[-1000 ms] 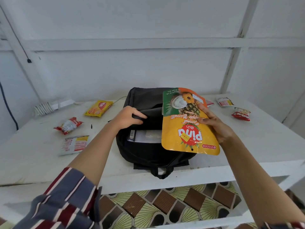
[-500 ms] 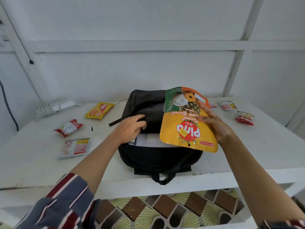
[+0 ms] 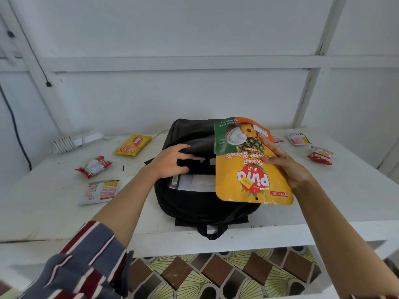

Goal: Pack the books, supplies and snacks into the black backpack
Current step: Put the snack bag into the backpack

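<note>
Black fabric of the backpack (image 3: pixel 200 203) bunches under my left hand (image 3: pixel 170 161), gripping its open flap. My right hand (image 3: pixel 285 167) pinches the yellow biscuit pouch (image 3: pixel 248 169) just above the opening.

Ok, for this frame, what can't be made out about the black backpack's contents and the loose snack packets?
Head view only:
- Black fabric backpack: interior mostly hidden by the left hand gripping the opening flap and by the large yellow-and-green biscuit pouch held in the right hand; only white paper edges show.
- Small red-and-white packet: mostly covered by the pouch.
- Yellow snack packet and white-and-red wrapper: print too small to read.
</note>
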`<action>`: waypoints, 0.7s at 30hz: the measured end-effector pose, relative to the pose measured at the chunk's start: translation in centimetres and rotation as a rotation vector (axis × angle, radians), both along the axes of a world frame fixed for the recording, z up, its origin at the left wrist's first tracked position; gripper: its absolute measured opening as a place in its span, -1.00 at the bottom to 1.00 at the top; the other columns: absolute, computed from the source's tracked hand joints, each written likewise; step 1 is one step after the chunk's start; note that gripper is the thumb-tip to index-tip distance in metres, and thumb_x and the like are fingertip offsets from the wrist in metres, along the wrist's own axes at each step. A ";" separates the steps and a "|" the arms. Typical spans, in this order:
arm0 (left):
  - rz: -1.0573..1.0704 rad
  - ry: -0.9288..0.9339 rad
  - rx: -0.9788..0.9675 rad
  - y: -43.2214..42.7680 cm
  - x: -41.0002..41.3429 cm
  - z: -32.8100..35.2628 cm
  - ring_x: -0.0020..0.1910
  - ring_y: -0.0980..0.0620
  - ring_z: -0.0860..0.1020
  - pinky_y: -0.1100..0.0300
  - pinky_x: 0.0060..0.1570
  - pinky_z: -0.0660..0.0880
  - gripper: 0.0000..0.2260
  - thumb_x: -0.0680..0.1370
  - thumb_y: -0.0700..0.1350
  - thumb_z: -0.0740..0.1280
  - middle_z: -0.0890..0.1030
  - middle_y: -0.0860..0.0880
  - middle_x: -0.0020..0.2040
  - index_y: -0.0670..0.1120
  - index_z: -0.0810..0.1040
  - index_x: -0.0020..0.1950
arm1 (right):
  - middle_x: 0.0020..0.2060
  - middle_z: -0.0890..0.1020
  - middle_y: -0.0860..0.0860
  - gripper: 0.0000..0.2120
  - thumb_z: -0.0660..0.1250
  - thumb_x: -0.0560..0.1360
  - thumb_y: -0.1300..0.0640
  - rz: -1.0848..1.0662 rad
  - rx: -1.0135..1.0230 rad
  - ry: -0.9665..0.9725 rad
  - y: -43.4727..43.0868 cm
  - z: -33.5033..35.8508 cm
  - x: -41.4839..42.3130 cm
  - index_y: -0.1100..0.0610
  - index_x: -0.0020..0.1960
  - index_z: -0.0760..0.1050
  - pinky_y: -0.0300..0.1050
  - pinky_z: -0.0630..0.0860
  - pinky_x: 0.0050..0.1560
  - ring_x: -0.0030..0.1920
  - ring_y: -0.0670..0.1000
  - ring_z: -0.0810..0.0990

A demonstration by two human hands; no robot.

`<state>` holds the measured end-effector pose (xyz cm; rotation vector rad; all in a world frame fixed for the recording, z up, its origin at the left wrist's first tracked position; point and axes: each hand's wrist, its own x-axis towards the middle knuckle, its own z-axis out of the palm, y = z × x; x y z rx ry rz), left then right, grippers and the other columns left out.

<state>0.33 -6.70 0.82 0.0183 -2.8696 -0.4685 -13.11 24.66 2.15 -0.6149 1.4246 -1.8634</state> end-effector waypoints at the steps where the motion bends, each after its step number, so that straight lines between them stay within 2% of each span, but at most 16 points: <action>1: 0.015 0.009 0.065 0.2 -0.1 0.5 0.40 0.01 0.25 0.14 0.34 0.19 -0.57 0.44 -0.04 0.43 0.28 0.01 0.44 0.00 0.50 0.30 | 0.07 0.63 0.05 -0.50 0.31 0.35 0.29 0.031 0.001 0.005 0.4 -0.2 0.1 -0.19 0.16 0.51 -0.03 0.61 -0.29 -0.11 0.13 0.68; 4: 0.064 -0.006 0.183 0.5 -0.3 2.0 0.40 0.05 0.22 0.20 0.30 0.14 -0.41 0.35 0.05 0.50 0.25 0.04 0.44 -0.05 0.46 0.33 | 0.05 0.65 0.04 -0.47 0.26 0.35 0.35 0.118 0.022 0.015 1.3 -0.8 0.6 -0.15 0.18 0.50 -0.01 0.62 -0.26 -0.09 0.15 0.67; 6: 0.075 -0.002 0.191 0.5 -0.4 3.0 0.41 0.05 0.21 0.24 0.27 0.11 -0.37 0.32 0.02 0.53 0.24 0.03 0.44 -0.07 0.45 0.34 | 0.07 0.65 0.04 -0.46 0.25 0.35 0.36 0.154 0.030 0.020 1.8 -1.3 1.0 -0.14 0.18 0.51 0.00 0.62 -0.22 -0.06 0.16 0.66; 10: 0.096 0.063 0.260 0.6 -0.7 4.4 0.40 0.03 0.24 0.25 0.29 0.12 -0.41 0.35 -0.07 0.53 0.27 -0.01 0.43 -0.10 0.46 0.34 | 0.11 0.63 0.09 -0.44 0.31 0.36 0.44 0.232 0.073 0.010 2.0 -1.9 1.6 -0.09 0.20 0.50 0.01 0.62 -0.15 -0.02 0.18 0.65; 13: 0.115 0.098 0.344 0.4 -0.9 4.8 0.38 0.05 0.28 0.27 0.27 0.15 -0.47 0.37 -0.09 0.51 0.29 0.01 0.41 -0.09 0.49 0.31 | 0.12 0.62 0.11 -0.44 0.34 0.31 0.38 0.304 0.156 0.015 0.7 -2.2 2.2 -0.08 0.21 0.50 0.02 0.61 -0.13 0.00 0.21 0.64; 16: 0.103 0.072 0.371 0.0 -1.2 5.4 0.37 0.08 0.27 0.24 0.27 0.17 -0.46 0.35 -0.03 0.52 0.29 0.04 0.41 -0.05 0.50 0.30 | 0.10 0.63 0.10 -0.42 0.43 0.29 0.38 0.276 0.218 0.048 -2.0 -2.5 2.5 -0.09 0.20 0.51 -0.01 0.61 -0.14 -0.01 0.19 0.64; 21: 0.044 0.021 0.333 -1.0 -1.2 6.2 0.35 0.11 0.25 0.23 0.24 0.20 -0.39 0.28 -0.01 0.56 0.27 0.07 0.40 -0.02 0.50 0.30 | -0.01 0.68 0.05 -0.46 0.42 0.24 0.30 0.191 0.207 0.019 -6.9 -2.5 2.4 -0.12 0.14 0.52 -0.03 0.61 -0.19 -0.08 0.14 0.67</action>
